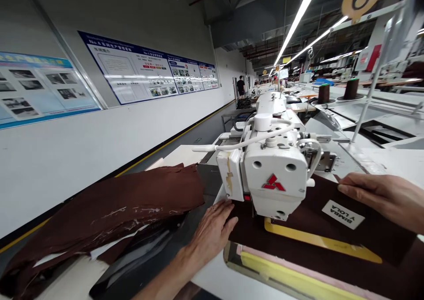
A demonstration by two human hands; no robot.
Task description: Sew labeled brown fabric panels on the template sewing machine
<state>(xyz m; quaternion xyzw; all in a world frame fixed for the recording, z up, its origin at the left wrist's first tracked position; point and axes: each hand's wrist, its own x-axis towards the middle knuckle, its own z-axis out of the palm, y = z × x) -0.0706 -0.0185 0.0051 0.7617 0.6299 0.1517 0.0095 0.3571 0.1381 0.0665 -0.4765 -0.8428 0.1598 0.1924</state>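
Observation:
A dark brown fabric piece [298, 238] lies under the head of a white sewing machine [274, 176] with a red three-diamond mark. My left hand [215, 225] rests flat at the fabric's left edge, fingers stretched out beside the machine head. At the right, my right hand [384, 196] pinches the fabric's far edge between thumb and fingers. A pale label [343, 214] reading "BIMBA Y LOLA" sits on the fabric, upside down to me. The yellow clamp strip [324, 240] lies across the fabric just right of the needle area, which the head mostly hides.
A stack of brown fabric [132, 203] is draped at the left. Yellow and pink strips [285, 271] line the table's front. Two brown thread cones [350, 89] stand behind at right, near a metal pole [374, 77]. A person [240, 85] stands far down the aisle.

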